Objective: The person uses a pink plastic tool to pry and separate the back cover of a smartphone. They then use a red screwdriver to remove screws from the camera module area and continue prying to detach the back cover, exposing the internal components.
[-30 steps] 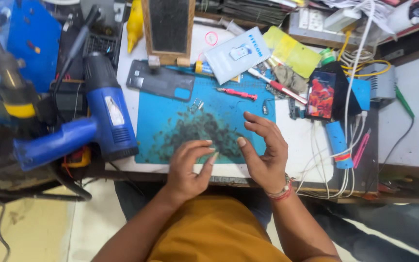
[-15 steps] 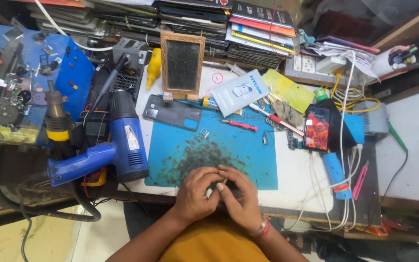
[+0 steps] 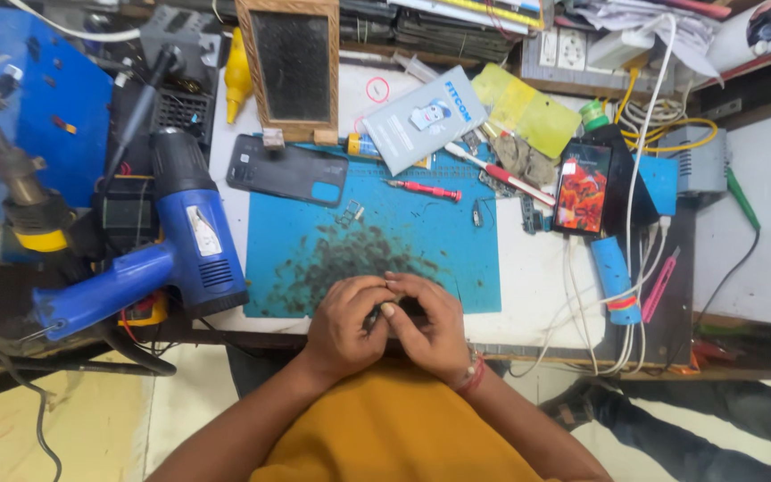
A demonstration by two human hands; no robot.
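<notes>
The person's left hand (image 3: 343, 323) and right hand (image 3: 428, 323) were pressed close together at the near edge of the blue work mat (image 3: 457, 259), just above the table's near side. Both hands were curled around one small dark part (image 3: 375, 314), pinched between the fingertips, but it was too tiny and too hidden to say what kind of part it was. This looked like the fiddly step, where the little piece gets worked on with the fingers. The next move would likely call for a soft, steady pinch so the piece would not slip and get lost in the dark specks on the mat. A red screwdriver (image 3: 425, 189) lay farther away on the mat, and a big blue heat gun (image 3: 180, 241) sat to the left. A second before, the hands were apart and lay flat on the mat; half a second before, they had already come together
</notes>
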